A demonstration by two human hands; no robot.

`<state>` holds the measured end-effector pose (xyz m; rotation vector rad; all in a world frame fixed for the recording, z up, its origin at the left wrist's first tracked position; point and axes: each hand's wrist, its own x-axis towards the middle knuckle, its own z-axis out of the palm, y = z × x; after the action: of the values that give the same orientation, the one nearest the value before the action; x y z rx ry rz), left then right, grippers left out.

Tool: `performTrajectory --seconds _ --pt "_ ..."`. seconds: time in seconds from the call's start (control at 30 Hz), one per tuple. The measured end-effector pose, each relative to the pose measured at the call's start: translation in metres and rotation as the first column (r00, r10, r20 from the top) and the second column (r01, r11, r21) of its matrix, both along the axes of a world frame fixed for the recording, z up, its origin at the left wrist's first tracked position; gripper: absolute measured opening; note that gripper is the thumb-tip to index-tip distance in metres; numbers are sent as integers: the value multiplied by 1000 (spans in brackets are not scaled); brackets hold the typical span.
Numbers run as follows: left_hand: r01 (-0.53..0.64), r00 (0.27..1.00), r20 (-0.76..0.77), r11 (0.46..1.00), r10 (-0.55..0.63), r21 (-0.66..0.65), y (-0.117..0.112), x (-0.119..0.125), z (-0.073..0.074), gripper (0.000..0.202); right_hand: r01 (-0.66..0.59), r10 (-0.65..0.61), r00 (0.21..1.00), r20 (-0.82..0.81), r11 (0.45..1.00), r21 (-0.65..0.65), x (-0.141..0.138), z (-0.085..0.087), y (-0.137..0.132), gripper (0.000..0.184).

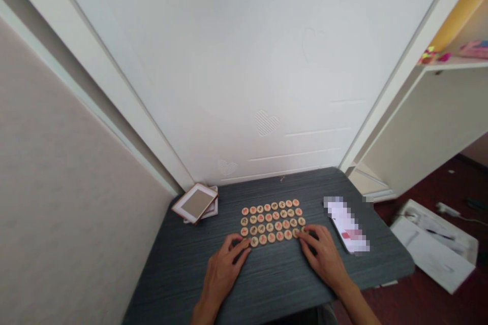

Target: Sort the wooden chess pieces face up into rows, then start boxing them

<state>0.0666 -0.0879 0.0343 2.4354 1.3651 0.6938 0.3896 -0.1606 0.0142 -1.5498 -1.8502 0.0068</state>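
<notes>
Left hand (224, 267): half-curled, fingertips on the left end of the nearest row of xiangqi pieces (270, 227). Right hand (324, 255): same pose, mirrored, fingertips at the right end of that row. Both have bent fingers, palms down, wrists toward the near edge. Can't tell if either is pinching a piece or only resting against it — fingers cover the row ends.

Pieces are round, pale wood, red and black characters mixed, lying flat in four rows, slightly skewed to the tabletop (183, 269). Block sits around the middle of the surface, between the hands and the far edge. Near row's end pieces partly hidden by fingers.

Tabletop is dark grey-blue, streaked, rounded corners. Right of the block, beyond the right hand: smartphone (345, 223), lying flat at an angle, screen lit, pixelated over. Far left corner: picture frame (195, 203), stacked askew on a second frame (213, 209).

Far edge is up against a white panel (229, 61) with striped heart motifs (267, 123) and raised lines. Right side, lower down — white box (459, 236) on the dark red floor (385, 310), contents too blurred to name.
</notes>
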Motion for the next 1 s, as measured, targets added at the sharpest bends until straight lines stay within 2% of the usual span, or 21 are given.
performTrajectory --seconds 0.4,0.53,0.7,0.77,0.87,1.0 --pt "-2 1000 -18 1000 2 -1 1 0 -2 28 24 -24 1000 2 999 -25 0 1 0 28" --pt "-48 999 -2 998 48 -37 1 0 -3 28 41 -41 999 -17 999 1 1 -3 0 28" --pt "-105 993 50 993 108 -62 1 -1 -1 28 119 -119 992 -31 993 20 4 -10 6 31" --pt "-115 989 87 993 117 -18 0 1 -1 26 133 -133 991 -18 991 16 5 -12 8 33" --pt "-76 992 109 989 63 126 -5 10 1 24 132 -132 991 1 991 5 5 -15 10 32" --pt "32 999 13 973 -36 228 -12 30 1 29 141 -141 990 3 990 -4 4 -15 10 30"
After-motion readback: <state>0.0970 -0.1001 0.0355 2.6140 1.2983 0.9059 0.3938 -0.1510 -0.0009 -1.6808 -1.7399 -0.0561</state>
